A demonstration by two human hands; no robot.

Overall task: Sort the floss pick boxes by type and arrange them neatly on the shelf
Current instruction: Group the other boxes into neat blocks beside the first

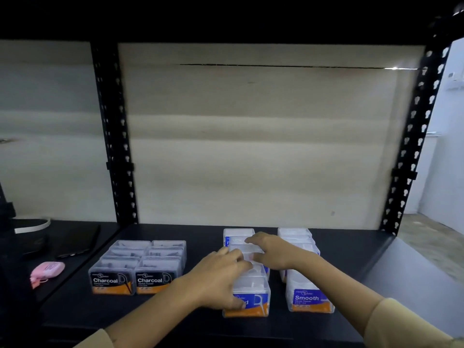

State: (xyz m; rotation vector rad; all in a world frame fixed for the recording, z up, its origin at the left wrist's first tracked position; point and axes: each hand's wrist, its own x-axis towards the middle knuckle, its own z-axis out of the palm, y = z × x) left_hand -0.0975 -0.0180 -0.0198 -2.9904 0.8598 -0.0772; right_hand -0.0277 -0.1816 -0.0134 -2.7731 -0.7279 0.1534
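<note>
Hands [248, 264] flat on blue box row [247, 295], palms down

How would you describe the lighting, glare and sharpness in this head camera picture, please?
Head view: dim overall, top edge nearly black; a small bright glare spot on the back panel; wide-angle bending of the shelf posts; Charcoal labels readable, both hands slightly soft.

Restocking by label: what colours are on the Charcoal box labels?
Black with an orange band below, on the Charcoal boxes; head view.
</note>
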